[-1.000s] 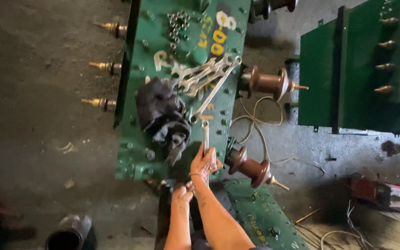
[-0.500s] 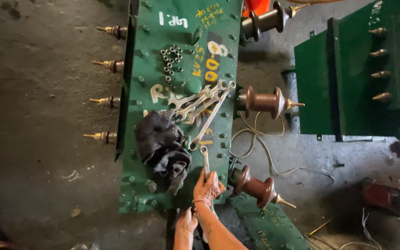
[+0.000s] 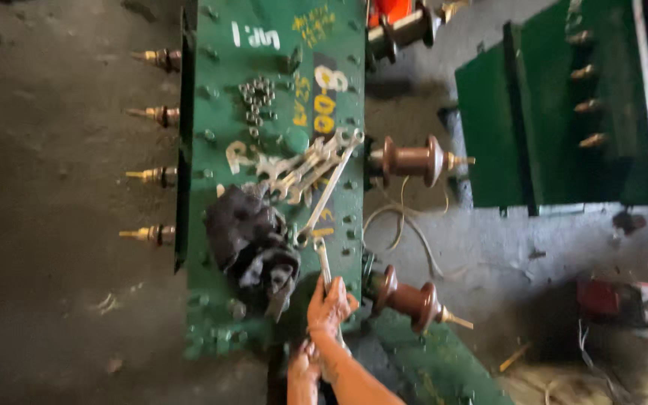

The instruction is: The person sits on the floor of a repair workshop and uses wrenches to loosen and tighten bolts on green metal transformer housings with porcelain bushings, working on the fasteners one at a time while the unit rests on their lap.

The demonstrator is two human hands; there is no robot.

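My right hand (image 3: 329, 306) grips a slim steel spanner (image 3: 322, 261) over the green steel lid (image 3: 279, 90); I'd seat it squarely. My left hand (image 3: 303, 365) sits below; I cannot tell its grip.

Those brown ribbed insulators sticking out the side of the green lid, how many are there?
3: one brown insulator at the top edge, partly cut off; one midway; one low, beside the right hand gripping a wrench. More may be hidden.
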